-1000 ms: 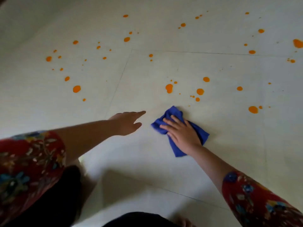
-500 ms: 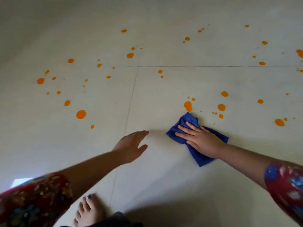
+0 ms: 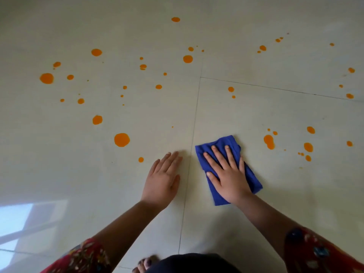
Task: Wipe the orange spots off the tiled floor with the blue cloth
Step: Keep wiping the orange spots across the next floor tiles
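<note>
— Cloth (image 3: 220,143) position?
— Under right hand (image 3: 228,174), straight spread fingers pressing it on tiled floor (image 3: 285,194). Left hand (image 3: 162,180) palm-down at its 9 o'clock, fingers straight, holding nothing. Orange spots (image 3: 122,139) from 10 through 3 o'clock.

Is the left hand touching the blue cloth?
No, the left hand is across the grout line from the blue cloth, which the right hand presses.

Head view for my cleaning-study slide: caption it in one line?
Right hand presses the blue cloth on the tiled floor, left hand open beside it, orange spots scattered around.
</note>
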Action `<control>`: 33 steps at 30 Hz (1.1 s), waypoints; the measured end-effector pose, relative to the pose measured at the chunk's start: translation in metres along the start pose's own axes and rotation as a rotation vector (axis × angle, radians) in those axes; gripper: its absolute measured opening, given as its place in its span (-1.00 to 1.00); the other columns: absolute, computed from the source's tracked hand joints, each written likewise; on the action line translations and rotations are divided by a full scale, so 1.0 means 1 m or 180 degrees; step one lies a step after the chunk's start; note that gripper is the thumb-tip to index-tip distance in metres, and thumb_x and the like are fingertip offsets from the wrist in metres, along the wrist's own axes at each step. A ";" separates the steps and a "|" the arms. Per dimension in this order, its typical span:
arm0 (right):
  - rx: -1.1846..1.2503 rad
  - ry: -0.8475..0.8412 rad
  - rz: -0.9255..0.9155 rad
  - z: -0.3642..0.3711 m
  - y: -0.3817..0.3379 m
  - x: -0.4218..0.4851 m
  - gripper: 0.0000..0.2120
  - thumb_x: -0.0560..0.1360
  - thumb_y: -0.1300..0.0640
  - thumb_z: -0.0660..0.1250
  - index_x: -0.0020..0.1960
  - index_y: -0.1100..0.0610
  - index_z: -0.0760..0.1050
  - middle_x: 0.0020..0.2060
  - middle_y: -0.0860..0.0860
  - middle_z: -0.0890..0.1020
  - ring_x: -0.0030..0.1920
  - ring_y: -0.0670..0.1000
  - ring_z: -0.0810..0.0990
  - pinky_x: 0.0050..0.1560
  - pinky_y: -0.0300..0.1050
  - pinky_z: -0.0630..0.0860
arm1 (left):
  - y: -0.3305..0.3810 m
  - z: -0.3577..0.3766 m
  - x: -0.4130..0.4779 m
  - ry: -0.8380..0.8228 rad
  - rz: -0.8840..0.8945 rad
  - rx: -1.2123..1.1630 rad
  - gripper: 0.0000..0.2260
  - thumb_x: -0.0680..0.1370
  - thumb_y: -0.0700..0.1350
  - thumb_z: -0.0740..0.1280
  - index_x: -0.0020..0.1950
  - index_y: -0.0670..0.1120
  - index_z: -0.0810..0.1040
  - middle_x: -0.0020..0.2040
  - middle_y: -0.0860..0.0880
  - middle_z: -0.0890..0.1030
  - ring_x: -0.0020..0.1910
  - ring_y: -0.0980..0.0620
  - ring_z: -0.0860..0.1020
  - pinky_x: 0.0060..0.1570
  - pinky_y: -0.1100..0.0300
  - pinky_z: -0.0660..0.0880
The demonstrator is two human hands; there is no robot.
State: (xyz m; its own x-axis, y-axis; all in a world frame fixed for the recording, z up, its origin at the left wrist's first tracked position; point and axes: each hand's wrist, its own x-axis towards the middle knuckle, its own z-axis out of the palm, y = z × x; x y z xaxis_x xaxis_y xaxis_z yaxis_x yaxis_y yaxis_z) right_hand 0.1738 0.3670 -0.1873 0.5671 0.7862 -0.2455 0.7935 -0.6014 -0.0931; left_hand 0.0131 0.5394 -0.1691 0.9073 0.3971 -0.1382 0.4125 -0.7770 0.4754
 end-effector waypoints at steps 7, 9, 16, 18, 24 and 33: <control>0.0052 0.0127 -0.1507 0.016 0.014 -0.028 -0.51 0.59 -0.06 0.06 0.52 -0.16 0.17 0.54 -0.16 0.17 0.55 -0.02 0.08 0.40 0.11 0.24 | -0.030 -0.009 -0.008 0.0588 -0.0127 -0.0266 -0.56 0.56 -0.16 0.25 0.45 -0.10 0.39 0.51 -0.04 0.32 0.51 -0.06 0.25 0.46 -0.05 0.18; 0.0436 0.0349 -0.0931 0.008 0.013 -0.002 -0.54 0.60 -0.01 0.07 0.49 -0.08 0.29 0.51 -0.11 0.25 0.53 0.02 0.15 0.34 0.16 0.33 | -0.042 -0.008 -0.018 0.0732 -0.0313 -0.0250 -0.57 0.56 -0.14 0.23 0.45 -0.10 0.40 0.51 -0.02 0.31 0.51 -0.04 0.25 0.47 -0.04 0.17; 0.1586 0.1346 -0.0240 -0.012 -0.051 0.127 -0.70 0.59 0.27 0.26 0.31 0.21 0.51 0.31 0.13 0.54 0.40 0.14 0.42 0.31 0.10 0.42 | -0.101 -0.025 -0.030 0.1250 -0.1011 -0.0077 -0.51 0.55 -0.09 0.12 0.50 -0.08 0.31 0.54 -0.02 0.27 0.52 -0.03 0.20 0.46 0.01 0.11; 0.1442 0.1134 -0.0239 -0.017 -0.078 0.145 -0.69 0.59 0.23 0.27 0.32 0.18 0.51 0.35 0.10 0.50 0.44 0.14 0.36 0.31 0.13 0.41 | -0.124 -0.035 -0.029 0.1339 -0.1254 -0.0043 -0.50 0.56 -0.10 0.12 0.52 -0.08 0.28 0.54 -0.03 0.25 0.53 -0.03 0.19 0.47 0.01 0.10; 0.0396 0.0171 -0.2035 0.000 -0.057 0.081 -0.55 0.60 -0.11 0.11 0.48 -0.17 0.26 0.52 -0.19 0.22 0.55 -0.05 0.10 0.34 0.09 0.29 | -0.174 -0.047 -0.029 0.1340 -0.2007 0.0127 -0.47 0.59 0.02 0.04 0.57 -0.03 0.13 0.58 0.01 0.13 0.57 0.00 0.05 0.51 0.01 -0.01; -0.0115 0.0233 -0.1948 -0.001 -0.112 0.111 -0.48 0.58 -0.13 0.06 0.53 -0.18 0.13 0.55 -0.13 0.13 0.56 0.11 0.06 0.34 0.22 0.26 | -0.178 -0.040 -0.027 0.1331 -0.2129 0.0159 -0.50 0.64 0.00 0.06 0.59 0.03 0.06 0.59 0.08 0.06 0.57 0.08 -0.02 0.53 0.02 -0.07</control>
State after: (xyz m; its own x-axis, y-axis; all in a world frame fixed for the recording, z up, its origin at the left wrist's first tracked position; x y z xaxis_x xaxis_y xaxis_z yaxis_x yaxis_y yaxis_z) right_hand 0.1483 0.5211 -0.2030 0.0193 0.9957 -0.0908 0.9860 -0.0340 -0.1631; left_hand -0.0882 0.6864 -0.2150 0.3635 0.9308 -0.0383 0.8720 -0.3255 0.3657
